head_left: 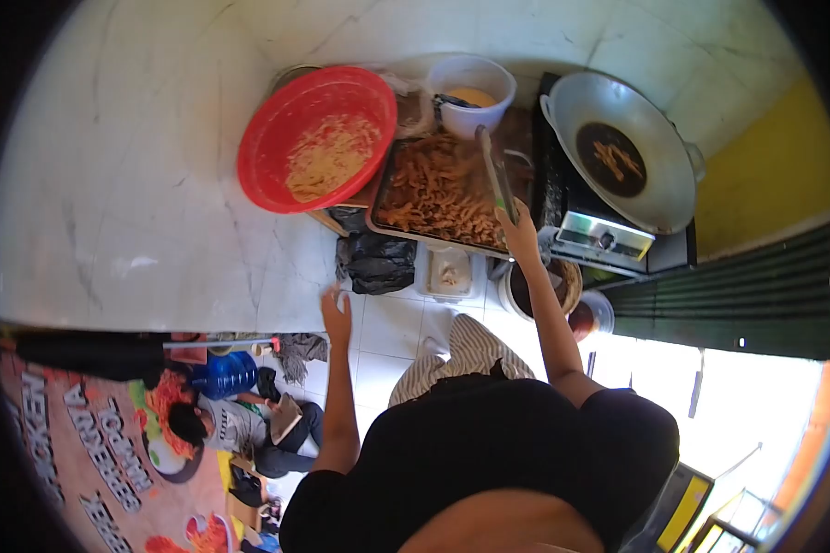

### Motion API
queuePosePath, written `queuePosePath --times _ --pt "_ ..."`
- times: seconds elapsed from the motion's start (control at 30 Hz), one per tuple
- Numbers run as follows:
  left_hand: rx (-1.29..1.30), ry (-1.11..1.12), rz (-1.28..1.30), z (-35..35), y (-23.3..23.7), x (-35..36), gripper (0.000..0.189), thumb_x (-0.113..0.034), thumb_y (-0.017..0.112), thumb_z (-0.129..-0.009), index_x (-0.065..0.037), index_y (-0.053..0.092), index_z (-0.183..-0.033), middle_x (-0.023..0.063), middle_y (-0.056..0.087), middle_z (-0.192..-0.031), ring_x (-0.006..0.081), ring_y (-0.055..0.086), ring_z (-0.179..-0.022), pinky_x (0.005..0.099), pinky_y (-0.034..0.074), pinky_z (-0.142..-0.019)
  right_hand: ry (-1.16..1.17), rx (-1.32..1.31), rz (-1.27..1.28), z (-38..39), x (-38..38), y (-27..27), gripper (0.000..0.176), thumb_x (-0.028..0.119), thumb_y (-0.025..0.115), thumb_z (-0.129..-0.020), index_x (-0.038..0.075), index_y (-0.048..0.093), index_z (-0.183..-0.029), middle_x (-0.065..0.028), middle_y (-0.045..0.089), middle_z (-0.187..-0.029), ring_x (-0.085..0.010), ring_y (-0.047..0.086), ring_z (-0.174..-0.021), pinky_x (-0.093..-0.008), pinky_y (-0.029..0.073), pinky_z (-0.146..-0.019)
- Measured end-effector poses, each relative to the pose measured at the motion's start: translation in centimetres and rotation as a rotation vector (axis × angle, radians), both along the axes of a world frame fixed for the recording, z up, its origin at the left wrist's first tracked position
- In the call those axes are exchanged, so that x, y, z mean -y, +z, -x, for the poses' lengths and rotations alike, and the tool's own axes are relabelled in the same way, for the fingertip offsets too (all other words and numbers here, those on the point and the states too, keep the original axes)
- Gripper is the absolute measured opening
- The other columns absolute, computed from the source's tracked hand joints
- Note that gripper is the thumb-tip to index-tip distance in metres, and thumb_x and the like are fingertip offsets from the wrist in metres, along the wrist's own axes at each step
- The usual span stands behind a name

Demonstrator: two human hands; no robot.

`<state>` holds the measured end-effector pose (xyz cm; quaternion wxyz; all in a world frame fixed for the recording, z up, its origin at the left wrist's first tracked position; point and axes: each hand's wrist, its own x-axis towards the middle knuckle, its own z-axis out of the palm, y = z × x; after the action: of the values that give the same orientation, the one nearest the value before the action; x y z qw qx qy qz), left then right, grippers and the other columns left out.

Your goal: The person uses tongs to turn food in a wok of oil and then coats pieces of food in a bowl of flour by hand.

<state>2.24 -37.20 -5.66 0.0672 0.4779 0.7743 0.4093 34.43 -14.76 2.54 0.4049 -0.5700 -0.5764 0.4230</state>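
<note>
My right hand (pixel 518 232) grips a pair of tongs (pixel 496 170) by the handle end, and their tips point up and away over the right side of the tray. Brown fried pieces (pixel 438 189) are heaped in that wide dark tray (pixel 375 215). My left hand (pixel 337 311) hangs low on the left with its fingers apart, holding nothing, near a black plastic bag (pixel 383 263). To the right of the tongs, a large wok (pixel 659 175) holds dark oil with a few brown pieces (pixel 618 158) in it.
A red basin (pixel 254 166) with pale coated strips and a white bucket (pixel 489 78) of yellowish contents stand behind the tray. The wok sits on a gas stove (pixel 604 238). Below are a clear container (pixel 450 272) and a round bin (pixel 567 286). A person (pixel 249 424) sits at lower left.
</note>
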Motion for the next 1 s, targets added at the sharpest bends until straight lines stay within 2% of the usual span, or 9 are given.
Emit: queuePosePath --times 0.2,0.3,0.37,0.47,0.63,0.73,0.83,0.9,1.0 --pt "-0.270 -0.055 -0.296 2.0 11.1 -15.1 0.040 -0.019 0.060 -0.079 0.004 0.046 -0.108 0.0204 0.049 -0.105 0.0359 0.045 -0.100 0.0415 0.035 -0.088 -0.106 0.143 0.026 0.4 -1.3 2.0 0.058 0.034 0.052 -0.082 -0.004 0.035 -0.122 -0.0299 0.057 -0.091 -0.0415 0.057 -0.085 -0.0412 0.045 -0.073" --pt "-0.332 -0.122 -0.348 2.4 9.7 -18.7 0.039 -0.024 0.057 -0.082 0.003 0.047 -0.108 0.0196 0.051 -0.103 0.0346 0.047 -0.097 0.0415 0.036 -0.086 -0.169 0.291 -0.061 -0.1 -3.9 -2.1 0.058 0.032 0.053 -0.082 -0.006 0.034 -0.121 -0.0301 0.056 -0.089 -0.0415 0.056 -0.084 -0.0419 0.045 -0.073" --pt "-0.366 -0.195 0.010 3.3 7.5 -20.0 0.038 -0.029 0.053 -0.084 0.001 0.049 -0.107 0.0172 0.054 -0.099 0.0322 0.050 -0.095 0.0405 0.037 -0.083 -0.182 0.298 -0.064 -0.3 -5.4 -3.7 0.059 0.032 0.054 -0.081 -0.007 0.034 -0.121 -0.0308 0.055 -0.091 -0.0419 0.056 -0.085 -0.0420 0.045 -0.074" --pt "-0.577 -0.163 -0.074 2.8 7.2 -20.3 0.039 -0.032 0.049 -0.086 0.001 0.049 -0.107 0.0161 0.055 -0.098 0.0324 0.052 -0.092 0.0419 0.037 -0.079 -0.209 0.414 -0.144 -1.9 -6.4 -10.1 0.060 0.030 0.055 -0.080 -0.007 0.033 -0.122 -0.0326 0.052 -0.094 -0.0426 0.054 -0.087 -0.0421 0.044 -0.077" --pt "-0.547 -0.145 -0.083 2.4 7.7 -20.5 0.033 -0.028 0.048 -0.086 -0.001 0.050 -0.105 0.0151 0.055 -0.096 0.0323 0.052 -0.089 0.0425 0.037 -0.077 -0.248 0.495 -0.091 -0.6 -5.8 -6.9 0.054 0.026 0.054 -0.081 -0.004 0.037 -0.121 -0.0329 0.050 -0.099 -0.0424 0.053 -0.090 -0.0433 0.041 -0.082" --pt "-0.559 -0.079 -0.046 1.7 7.5 -20.8 0.033 -0.026 0.049 -0.085 -0.001 0.049 -0.106 0.0157 0.054 -0.095 0.0333 0.051 -0.089 0.0426 0.037 -0.076 -0.222 0.739 -0.364 0.9 -5.7 -4.2 0.042 0.022 0.055 -0.080 -0.001 0.047 -0.115 -0.0285 0.051 -0.104 -0.0407 0.052 -0.093 -0.0440 0.041 -0.083" --pt "-0.476 -0.137 -0.116 0.8 6.9 -22.2 0.039 -0.026 0.055 -0.081 0.000 0.047 -0.108 0.0178 0.053 -0.096 0.0346 0.050 -0.090 0.0433 0.037 -0.076 -0.059 0.514 -0.457 4.4 -5.6 0.9 0.031 0.016 0.058 -0.078 0.000 0.056 -0.105 -0.0220 0.056 -0.102 -0.0354 0.057 -0.088 -0.0387 0.044 -0.079" --pt "-0.378 -0.190 -0.112 0.0 6.8 -23.1 0.044 -0.025 0.058 -0.078 0.001 0.045 -0.110 0.0190 0.052 -0.099 0.0359 0.049 -0.093 0.0433 0.037 -0.079 -0.030 0.102 -0.070 7.4 -5.6 2.4 0.026 0.010 0.062 -0.075 0.001 0.060 -0.100 -0.0162 0.061 -0.094 -0.0253 0.061 -0.081 -0.0297 0.047 -0.073" --pt "-0.180 -0.295 -0.197 -1.0 9.4 -24.2 0.046 -0.024 0.062 -0.075 0.003 0.046 -0.109 0.0193 0.051 -0.106 0.0352 0.048 -0.100 0.0405 0.036 -0.088 0.109 -0.053 0.012 11.6 -5.4 3.6 0.024 0.005 0.060 -0.076 0.000 0.060 -0.099 -0.0109 0.064 -0.087 -0.0162 0.061 -0.078 -0.0242 0.047 -0.069"
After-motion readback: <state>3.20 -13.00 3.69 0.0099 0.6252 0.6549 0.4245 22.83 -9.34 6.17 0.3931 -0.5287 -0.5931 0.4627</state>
